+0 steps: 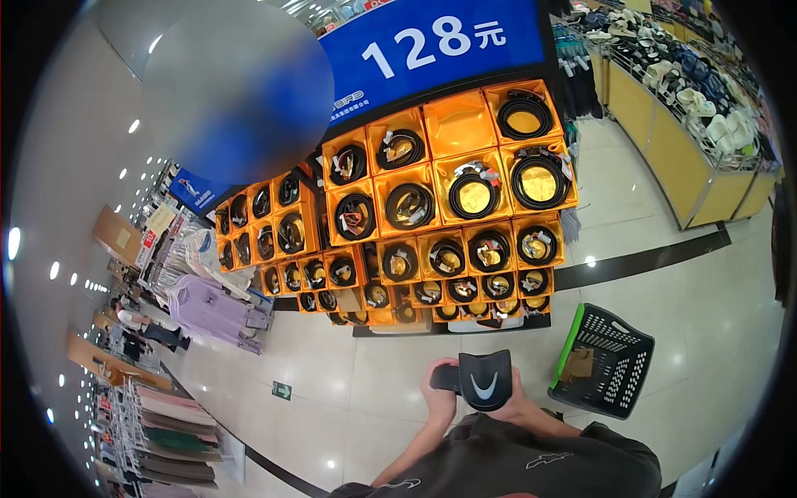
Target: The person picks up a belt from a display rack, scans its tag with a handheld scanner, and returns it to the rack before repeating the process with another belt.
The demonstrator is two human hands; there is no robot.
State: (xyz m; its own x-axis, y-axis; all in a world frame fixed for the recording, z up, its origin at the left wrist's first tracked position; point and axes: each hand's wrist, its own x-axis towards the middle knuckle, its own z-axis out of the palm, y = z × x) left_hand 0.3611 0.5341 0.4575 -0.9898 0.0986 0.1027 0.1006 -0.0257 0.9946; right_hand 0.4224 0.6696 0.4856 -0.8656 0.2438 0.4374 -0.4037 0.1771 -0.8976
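Observation:
In the head view, a black object with a pale curved mark [485, 381] is held in front of the body, low in the frame. My left hand [440, 390] is closed around its dark strap-like part on the left side. At the object's right edge, my right hand [513, 400] wraps round it, with most fingers hidden behind it. Beyond my hands stands a display of orange boxes [469, 128] holding coiled black belts [476, 197]. One box in the top row holds no belt.
A black basket with a green edge [618, 365] stands on the floor at right, a brown item inside. Shoes [730, 131] fill a yellow-sided stand at upper right. Clothing racks [207, 307] line the left, where a person [149, 324] stands. A blue price sign [440, 46] tops the display.

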